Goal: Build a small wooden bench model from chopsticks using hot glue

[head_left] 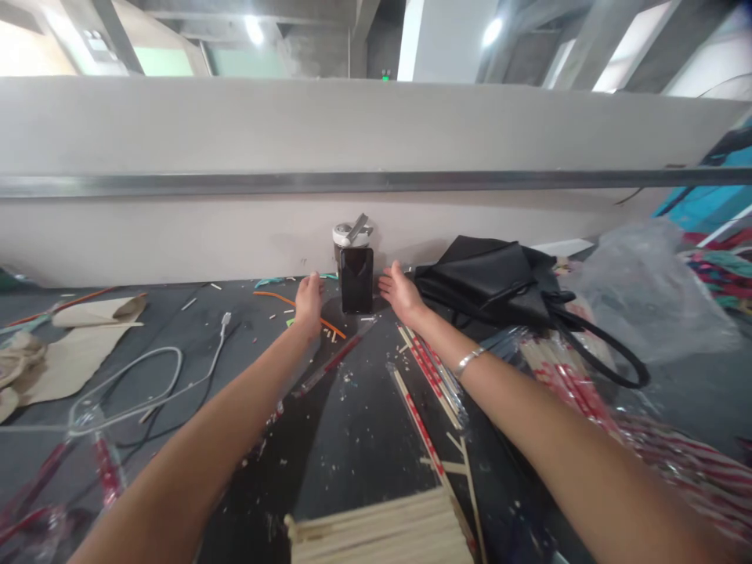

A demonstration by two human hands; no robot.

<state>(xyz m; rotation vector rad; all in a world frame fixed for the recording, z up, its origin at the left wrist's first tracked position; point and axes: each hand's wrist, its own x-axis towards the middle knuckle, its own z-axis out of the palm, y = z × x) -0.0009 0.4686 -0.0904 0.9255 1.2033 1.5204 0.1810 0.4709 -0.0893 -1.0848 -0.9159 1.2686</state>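
A black smartphone (357, 283) stands upright in front of a white-lidded tumbler (342, 233), close to the wall. My left hand (308, 301) is just left of the phone, apart from it, with its palm turned inward and nothing in it. On the phone's other side, my right hand (400, 293) is open, fingers stretched toward the phone without touching it. A silver bracelet (470, 358) circles my right wrist. Right beside that hand lies a black leather bag (493, 278). An orange strip (280, 298) runs by and behind my left hand.
Wrapped chopsticks (424, 429) lie on the dark table, with a bundle of pale wooden sticks (381, 533) at the front. A white cable (176, 368) and brown paper (76, 352) are at left. Clear plastic (646, 290) sits at right. Scraps dot the surface.
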